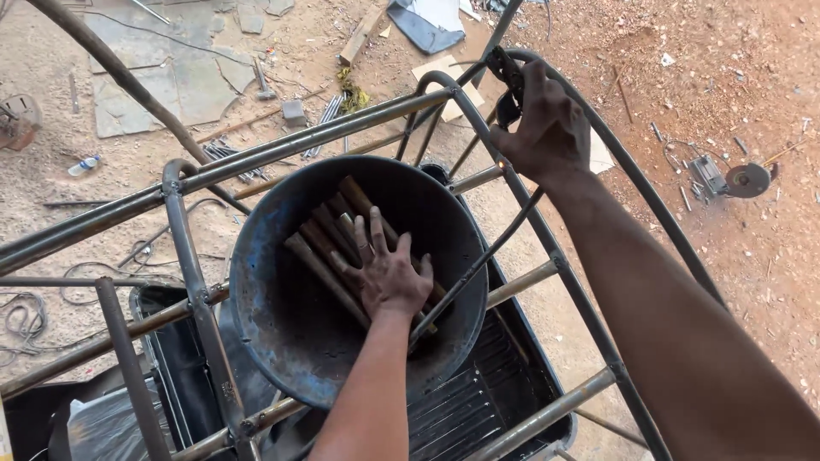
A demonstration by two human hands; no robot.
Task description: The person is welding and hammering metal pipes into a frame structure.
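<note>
Head view, left hand: your left hand (389, 275) lies inside the round metal basin (282, 333), fingers spread wide and flat, palm down on the bundle of metal rods (329, 235). It presses on them and is not closed around any one.
Head view, rods: the rods lie side by side in the basin, slanting from upper right to lower left, touching each other and the basin wall at their upper ends.
Head view, basin: dark, worn blue at the rim, it sits within the metal tube frame (201, 294), above a black ribbed plastic tray (478, 393).
Head view, right hand: your right hand (542, 128) is curled shut around a dark clamp-like tool (506, 81) at the top of the frame's curved tube; a small bright spot shows just below the hand on the tube.
Head view, cable: a thin dark cable (478, 265) runs from near the right hand down across the basin rim.
Head view, ground: sandy red floor (726, 77) lies beyond the frame, with an angle grinder (726, 177) well apart on your right, a plastic bottle (84, 165) far left, a hammer (261, 81) and loose rod scraps (231, 154) near the top.
</note>
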